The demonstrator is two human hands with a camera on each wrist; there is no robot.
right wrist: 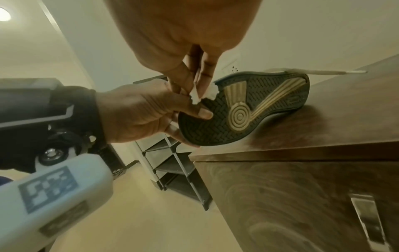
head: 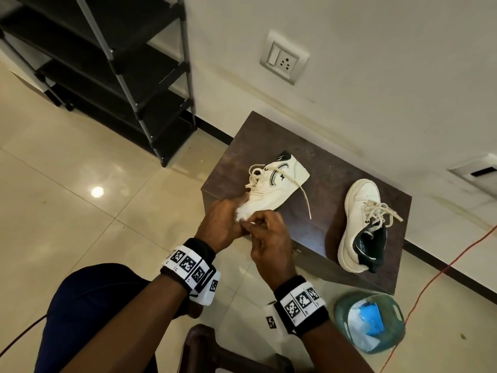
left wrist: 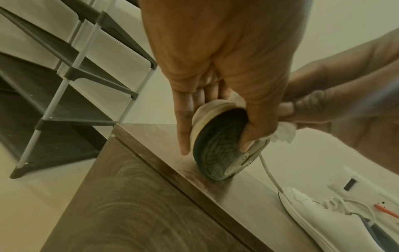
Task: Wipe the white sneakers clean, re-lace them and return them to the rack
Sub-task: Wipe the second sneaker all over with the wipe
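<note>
Left hand: the left hand [head: 220, 224] grips the toe end of the tilted sneaker [head: 277, 184]; thumb [left wrist: 257, 122] curls over the dark outsole, the other fingers [left wrist: 183, 126] run down the far side of the toe.
Right hand: the right hand [head: 269, 238] pinches a small white wipe [right wrist: 195, 97] between thumb and fingertips, right at the toe rim of the same shoe, touching the left hand's thumb.
Tilted sneaker: lies on its side edge on the brown cabinet [head: 317, 224], sole turned toward the person, toe overhanging the cabinet's near corner, heel resting on the top. Tread and tan swirl pattern show plainly in the right wrist view.
Its lace: one loose lace end [head: 305, 200] trails off the shoe across the cabinet top toward the second shoe.
Wipe vs grip: the wipe sits on the toe edge, between the two hands, just above the left thumb.
Second sneaker [head: 360, 224]: upright on its sole on the same cabinet top, well to the right, apart from both hands, laces loose.
Shoe rack [head: 121, 76]: dark shelves, metal posts, standing on the floor left of the cabinet by the wall.
Floor items: a green translucent tub [head: 369, 321] with white and blue things inside, beside the cabinet; an orange cable [head: 443, 267] runs along the tiles.
</note>
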